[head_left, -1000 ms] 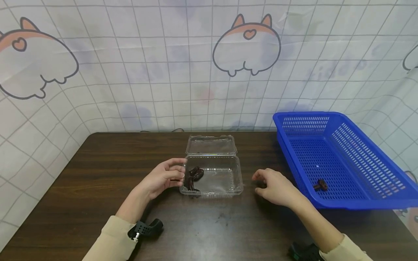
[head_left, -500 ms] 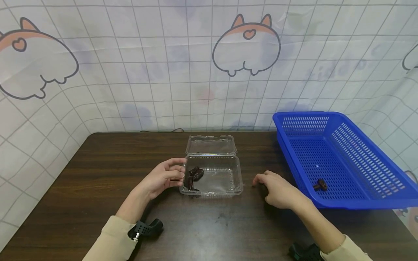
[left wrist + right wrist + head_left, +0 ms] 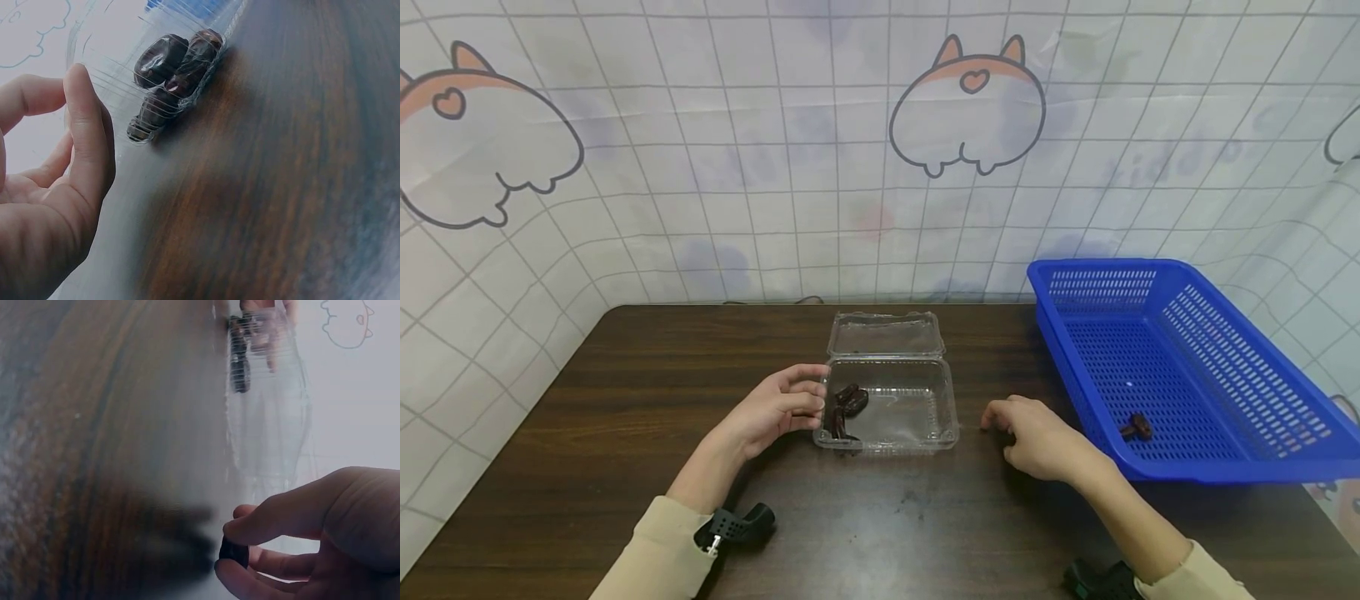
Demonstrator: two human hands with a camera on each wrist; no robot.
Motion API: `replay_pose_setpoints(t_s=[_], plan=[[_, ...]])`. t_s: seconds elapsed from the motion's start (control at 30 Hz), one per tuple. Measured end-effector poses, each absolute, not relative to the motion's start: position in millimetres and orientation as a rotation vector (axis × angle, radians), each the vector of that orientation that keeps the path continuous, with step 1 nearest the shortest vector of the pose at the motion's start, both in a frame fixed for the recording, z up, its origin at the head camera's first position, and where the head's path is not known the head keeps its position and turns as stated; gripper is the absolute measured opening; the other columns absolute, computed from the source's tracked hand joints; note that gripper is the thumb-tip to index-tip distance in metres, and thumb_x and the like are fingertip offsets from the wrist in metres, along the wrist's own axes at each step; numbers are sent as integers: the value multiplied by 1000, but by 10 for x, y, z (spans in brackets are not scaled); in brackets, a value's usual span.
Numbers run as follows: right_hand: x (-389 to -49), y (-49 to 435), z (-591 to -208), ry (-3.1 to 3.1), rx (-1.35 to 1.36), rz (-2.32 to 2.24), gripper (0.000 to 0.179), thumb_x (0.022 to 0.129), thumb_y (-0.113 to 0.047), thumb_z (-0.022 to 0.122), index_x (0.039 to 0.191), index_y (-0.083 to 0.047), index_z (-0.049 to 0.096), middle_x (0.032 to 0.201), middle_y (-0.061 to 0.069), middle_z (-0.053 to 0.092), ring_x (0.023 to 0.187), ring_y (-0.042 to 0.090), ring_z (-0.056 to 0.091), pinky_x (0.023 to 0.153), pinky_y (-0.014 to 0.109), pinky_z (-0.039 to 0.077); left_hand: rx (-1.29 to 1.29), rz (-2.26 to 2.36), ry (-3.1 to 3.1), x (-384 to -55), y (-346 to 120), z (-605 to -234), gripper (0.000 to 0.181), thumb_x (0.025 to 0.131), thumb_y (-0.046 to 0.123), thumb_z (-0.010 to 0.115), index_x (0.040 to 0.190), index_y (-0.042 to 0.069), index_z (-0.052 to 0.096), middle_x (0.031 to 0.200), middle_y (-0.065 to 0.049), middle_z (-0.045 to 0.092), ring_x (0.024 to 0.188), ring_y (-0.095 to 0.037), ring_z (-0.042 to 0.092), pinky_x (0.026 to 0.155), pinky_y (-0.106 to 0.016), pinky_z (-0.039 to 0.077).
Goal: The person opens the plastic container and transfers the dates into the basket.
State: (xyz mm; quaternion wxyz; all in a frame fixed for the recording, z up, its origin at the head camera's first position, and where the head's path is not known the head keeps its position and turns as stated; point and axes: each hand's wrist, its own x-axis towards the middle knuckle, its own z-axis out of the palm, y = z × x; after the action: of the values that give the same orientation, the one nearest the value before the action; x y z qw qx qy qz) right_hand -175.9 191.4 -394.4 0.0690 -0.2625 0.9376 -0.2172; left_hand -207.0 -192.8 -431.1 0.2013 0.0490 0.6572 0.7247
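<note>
A clear plastic clamshell box (image 3: 887, 446) lies on the table with its lid folded back. Several dark brown, glossy dates (image 3: 850, 402) are gathered at its left end; they show through the ribbed wall as dates (image 3: 161, 59) in the left wrist view. My left hand (image 3: 778, 410) is at the box's left side, relaxed fingertips right at the rim. To the right of the box, low over the table, is my right hand (image 3: 1037, 437). Its thumb and fingers pinch a small dark date (image 3: 234, 552), which the head view hides behind the fingers.
A blue perforated plastic basket (image 3: 1195, 375) stands at the right, with a couple of dates (image 3: 1138, 426) near its front left corner. Behind the dark wooden table (image 3: 715, 333) hangs a white grid-patterned cloth (image 3: 820, 233).
My right thumb has drawn in under the hand and the fingers have shifted slightly since one second ago. The left hand, box and basket keep their places.
</note>
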Motion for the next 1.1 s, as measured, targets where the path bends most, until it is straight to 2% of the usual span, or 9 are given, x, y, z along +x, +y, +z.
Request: replay_pose_setpoints(t_s=[0.17,0.4,0.73,0.93,1.1], plan=[[-1732,1891,-3863,2847,-800,-713,28,77,9,75,99,-8,70,92,2,63,87,22,59,78,45,54,141,2018,1844,-2070,-1930,-4304,56,98,-2,61,150,-1,41,108,-10,60,81,-14,64,76,-30,60],[-1670,1871,-3684,2890,-833,-825,18,83,3,75,90,-12,68,86,-5,60,81,15,57,73,39,53,132,2017,1846,-2075,-1923,-4298,56,98,-1,62,150,-1,41,107,-9,60,81,-14,64,76,-30,60],[-1457,1976,-3239,2987,-807,-959,15,90,-1,73,92,-15,71,96,-4,65,68,9,58,59,28,51,137,2014,1843,-2079,-1915,-4304,55,99,-1,61,150,-1,41,108,-10,60,81,-14,64,76,-30,60],[-1380,2188,-2976,3236,-753,-921,16,90,-2,75,94,-17,72,102,-3,68,78,16,66,64,28,55,136,2015,1842,-2085,-1914,-4305,55,98,-2,61,149,-1,41,108,-10,60,81,-15,63,76,-30,60],[-1379,2444,-2907,3371,-571,-858,9,91,-4,75,97,-10,74,102,8,69,74,23,66,54,27,49,147,2014,1839,-2077,-1919,-4296,55,98,-2,61,149,-2,40,107,-10,60,82,-15,64,77,-30,60]])
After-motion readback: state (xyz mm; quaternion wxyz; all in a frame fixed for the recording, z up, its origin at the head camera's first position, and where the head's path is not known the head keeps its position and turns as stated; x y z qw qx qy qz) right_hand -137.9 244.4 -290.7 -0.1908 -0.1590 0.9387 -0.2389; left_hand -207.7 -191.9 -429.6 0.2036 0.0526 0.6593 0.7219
